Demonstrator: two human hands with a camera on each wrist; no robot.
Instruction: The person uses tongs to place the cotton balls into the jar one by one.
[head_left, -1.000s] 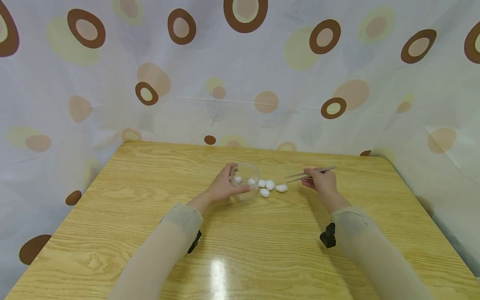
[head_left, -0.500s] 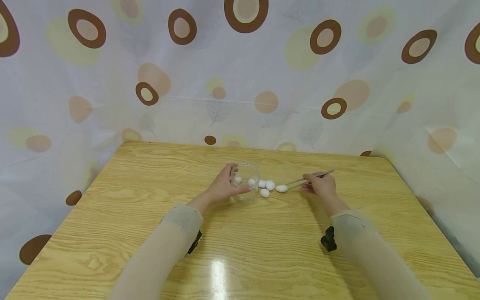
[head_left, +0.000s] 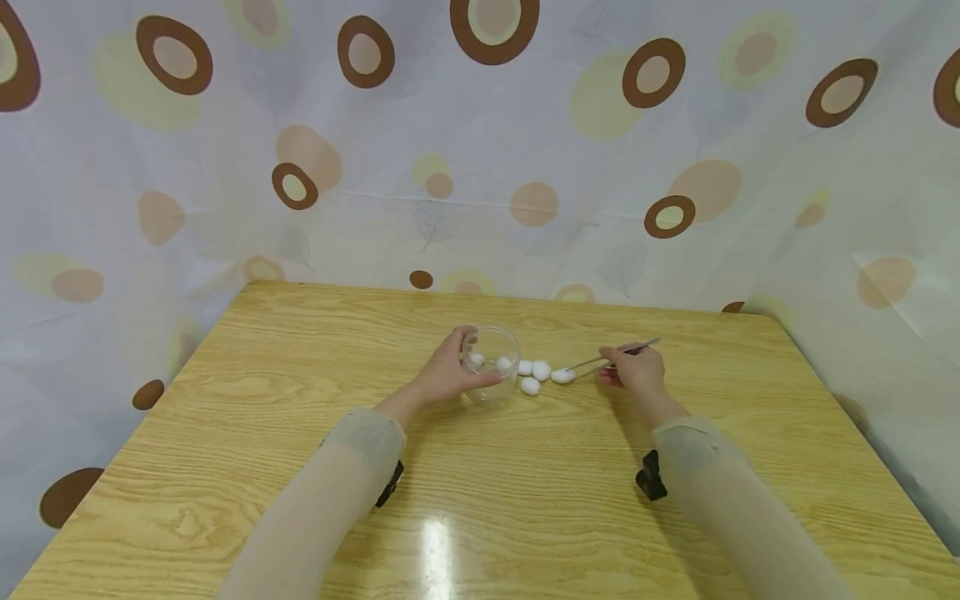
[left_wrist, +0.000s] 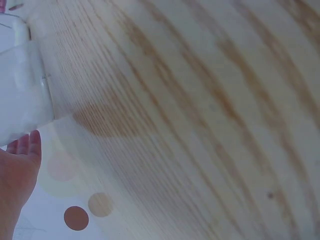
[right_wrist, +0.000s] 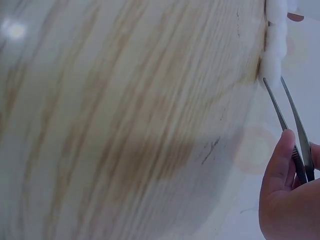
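With fingers and thumb round its side, my left hand [head_left: 447,375] holds a clear round jar [head_left: 491,392] on the table. White cotton balls show inside or through its wall. Several more cotton balls [head_left: 540,371] lie just right of the jar. My right hand [head_left: 639,372] pinches metal tweezers [right_wrist: 295,117], whose two tips are parted and point left. Those tips reach the rightmost cotton ball [head_left: 562,377], one on either side of it in the head view. In the left wrist view, part of the left hand [left_wrist: 20,175] appears under the jar [left_wrist: 22,95].
The wooden table [head_left: 480,517] stretches out on all sides of the hands. A white patterned curtain [head_left: 480,242] hangs behind it and at both sides. Each wrist carries a black camera mount, such as the right mount [head_left: 652,475].
My right hand has moved slightly left and brought the tweezer tips from right of the rightmost cotton ball onto it. The left hand and the jar have stayed in place.
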